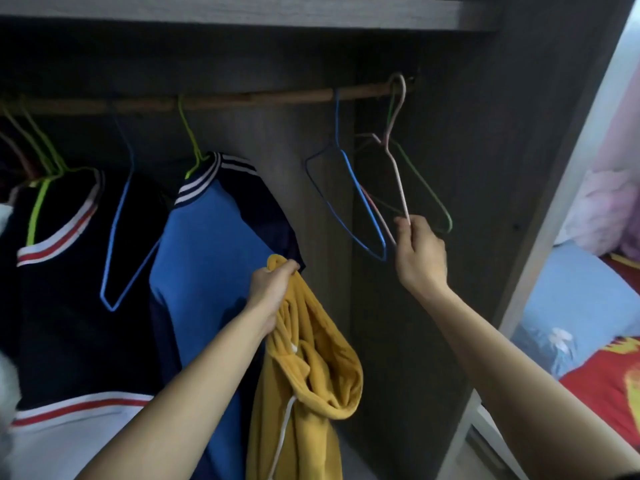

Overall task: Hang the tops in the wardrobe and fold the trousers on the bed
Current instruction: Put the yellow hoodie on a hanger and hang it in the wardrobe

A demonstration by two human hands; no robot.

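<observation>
Left hand: the left hand (273, 289), centre of the frame, is clenched around a bunched yellow hooded top (308, 372), which hangs down from the fist toward the bottom edge.
Right hand: the right hand (420, 252), right of centre, pinches the lower corner of a pink wire hanger (394, 157) whose hook sits over the rail.
Rail: a wooden rail (242, 100) runs across the upper frame inside the wardrobe (485, 168).
Empty hangers: a blue hanger (349, 188) and a green hanger (429, 192) hang just beside the pink one.
Hung tops: a blue top (207, 254) and a dark top (69, 289) hang at left.
Bed: the bed (581, 306) shows at the right edge.
</observation>
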